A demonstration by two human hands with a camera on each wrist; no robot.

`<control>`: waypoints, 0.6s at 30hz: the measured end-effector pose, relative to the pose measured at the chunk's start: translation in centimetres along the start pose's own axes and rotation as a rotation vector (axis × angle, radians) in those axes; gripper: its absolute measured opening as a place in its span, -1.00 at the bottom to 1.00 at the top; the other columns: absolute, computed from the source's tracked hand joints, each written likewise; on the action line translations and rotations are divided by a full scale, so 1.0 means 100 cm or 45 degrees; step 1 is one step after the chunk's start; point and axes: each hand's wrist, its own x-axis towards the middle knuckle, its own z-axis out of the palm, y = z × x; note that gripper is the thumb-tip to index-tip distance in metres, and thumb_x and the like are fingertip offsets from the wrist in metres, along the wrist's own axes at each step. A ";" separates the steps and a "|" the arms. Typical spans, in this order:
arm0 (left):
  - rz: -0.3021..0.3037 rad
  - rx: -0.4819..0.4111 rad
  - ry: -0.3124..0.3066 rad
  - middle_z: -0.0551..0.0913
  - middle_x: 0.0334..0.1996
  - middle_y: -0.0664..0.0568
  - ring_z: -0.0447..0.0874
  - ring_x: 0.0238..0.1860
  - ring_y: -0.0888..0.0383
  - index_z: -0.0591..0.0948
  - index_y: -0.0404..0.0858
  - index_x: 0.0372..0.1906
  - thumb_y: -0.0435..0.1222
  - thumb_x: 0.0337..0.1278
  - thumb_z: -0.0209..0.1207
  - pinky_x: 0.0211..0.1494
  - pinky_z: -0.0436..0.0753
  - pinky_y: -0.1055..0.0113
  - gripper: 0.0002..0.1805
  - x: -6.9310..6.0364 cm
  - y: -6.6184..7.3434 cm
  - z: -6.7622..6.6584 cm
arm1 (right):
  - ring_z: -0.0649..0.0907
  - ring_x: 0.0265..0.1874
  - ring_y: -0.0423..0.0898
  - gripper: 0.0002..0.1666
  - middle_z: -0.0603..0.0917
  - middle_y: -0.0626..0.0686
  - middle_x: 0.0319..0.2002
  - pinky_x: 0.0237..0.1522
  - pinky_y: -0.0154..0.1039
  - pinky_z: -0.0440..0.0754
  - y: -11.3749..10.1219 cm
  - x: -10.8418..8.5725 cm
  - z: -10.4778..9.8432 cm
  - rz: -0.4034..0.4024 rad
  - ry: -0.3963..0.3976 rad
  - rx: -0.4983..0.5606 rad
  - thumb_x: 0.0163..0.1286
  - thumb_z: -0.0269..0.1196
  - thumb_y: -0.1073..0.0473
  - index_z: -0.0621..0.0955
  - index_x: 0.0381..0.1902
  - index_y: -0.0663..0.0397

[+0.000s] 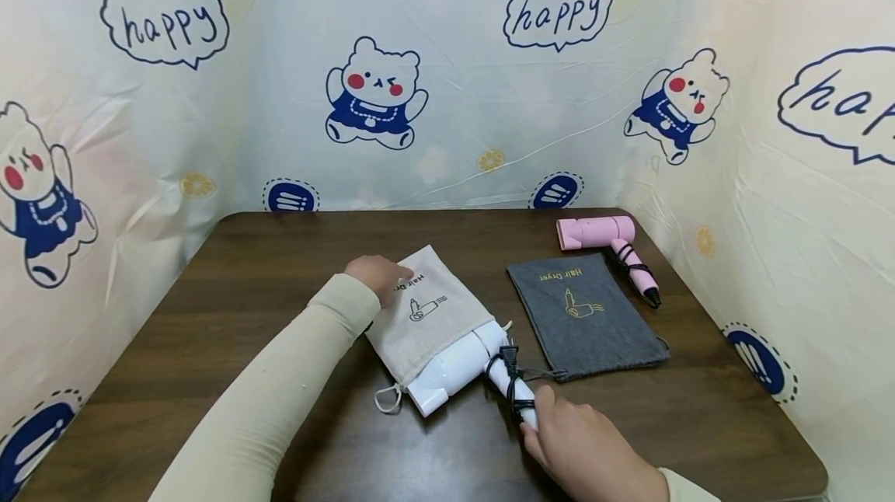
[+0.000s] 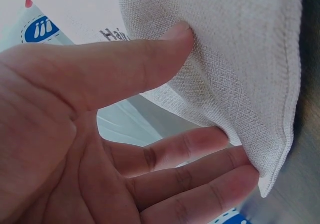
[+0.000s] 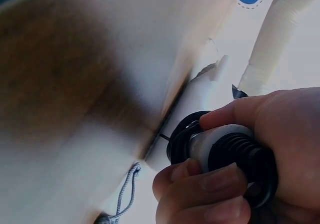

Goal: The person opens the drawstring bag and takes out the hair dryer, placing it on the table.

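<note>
A white hair dryer [image 1: 454, 366] lies partly inside a beige drawstring bag [image 1: 437, 315] printed with a dryer picture. Its nozzle and handle stick out of the bag's mouth. My right hand [image 1: 583, 440] grips the end of the handle, around which a black cord [image 3: 185, 134] is wound. At the bag's far left side, my left hand [image 1: 377, 278] holds the cloth [image 2: 220, 78]. The left wrist view shows the thumb on one face of the cloth and fingertips against its other side. The barrel's rear is hidden in the bag.
Right of the bag lies a dark grey drawstring bag [image 1: 587, 319] lettered "Hair Dryer". Behind it, near the table's back right corner, is a pink hair dryer [image 1: 597, 233] with its cord wound on the handle. Printed cloth [image 1: 454, 98] hangs around the brown table [image 1: 280, 253].
</note>
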 end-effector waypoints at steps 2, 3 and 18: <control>-0.008 -0.013 -0.007 0.63 0.30 -0.17 0.66 0.13 -0.08 0.48 0.14 0.48 -0.45 0.05 0.45 -0.02 0.65 0.08 -0.13 0.000 0.000 0.000 | 0.38 -0.77 -0.20 -0.61 0.38 -0.17 -0.69 -0.69 -0.21 0.30 0.000 0.000 0.000 0.008 -0.009 0.010 0.39 0.37 -0.07 0.40 -0.32 -0.01; -0.011 -0.017 -0.007 0.63 0.30 -0.17 0.66 0.12 -0.08 0.48 0.14 0.48 -0.46 0.05 0.44 -0.02 0.65 0.08 -0.13 0.000 0.000 0.000 | 0.39 -0.76 -0.19 -0.61 0.39 -0.17 -0.68 -0.69 -0.21 0.30 0.000 -0.001 0.001 0.010 -0.008 0.013 0.39 0.37 -0.07 0.40 -0.32 -0.01; -0.029 0.004 -0.015 0.61 0.32 -0.17 0.63 0.05 -0.02 0.47 0.16 0.49 -0.46 0.10 0.40 0.01 0.64 0.09 -0.15 0.000 0.002 0.000 | 0.36 -0.76 -0.22 -0.60 0.38 -0.17 -0.63 -0.70 -0.22 0.27 0.007 -0.010 0.003 0.012 -0.026 0.071 0.41 0.36 -0.05 0.37 -0.32 -0.02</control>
